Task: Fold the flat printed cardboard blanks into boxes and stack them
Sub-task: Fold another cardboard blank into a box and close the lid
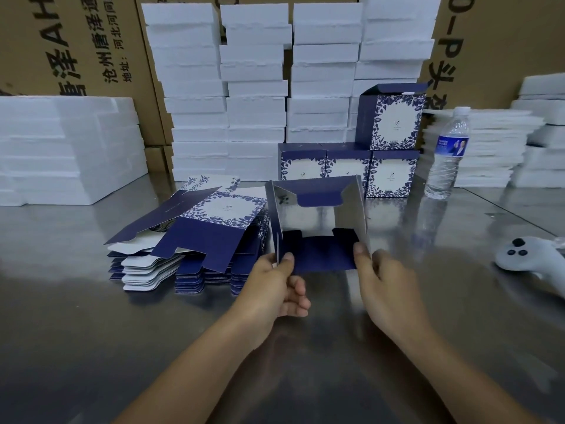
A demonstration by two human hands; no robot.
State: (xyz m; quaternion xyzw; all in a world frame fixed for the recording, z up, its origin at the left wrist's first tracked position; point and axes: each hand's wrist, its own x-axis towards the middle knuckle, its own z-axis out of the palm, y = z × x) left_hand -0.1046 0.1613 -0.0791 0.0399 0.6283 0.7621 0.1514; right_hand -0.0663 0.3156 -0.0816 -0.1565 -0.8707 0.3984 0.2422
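Head view: two bare forearms are reaching forward from the bottom edge over a steel table (91,332). The left hand (275,289) and the right hand (382,280) are holding a half-formed box (318,209) between them, just above the table. The box is sitting directly beyond the fingertips, its open mouth facing the camera and its silvery inside showing.

Each thumb is pressing on a near corner of the blue flap (321,255) at the bottom of the box. The left fingers are curling underneath it, pinching it. The right fingers are mostly hidden behind the flap, so that hand seems to be pinching too.

The flap's long edge is running left to right between the thumbs, with both hands equally near. Folding it in would likely mean pushing away, into the mouth.

Left of the box, a pile of flat blanks (195,240) is lying fanned out. Behind it and slightly right, finished boxes (391,172) are standing stacked. Further right, a water bottle (448,154) is standing, with a white controller (519,255) lying nearer. White foam blocks (256,87) are rising behind.
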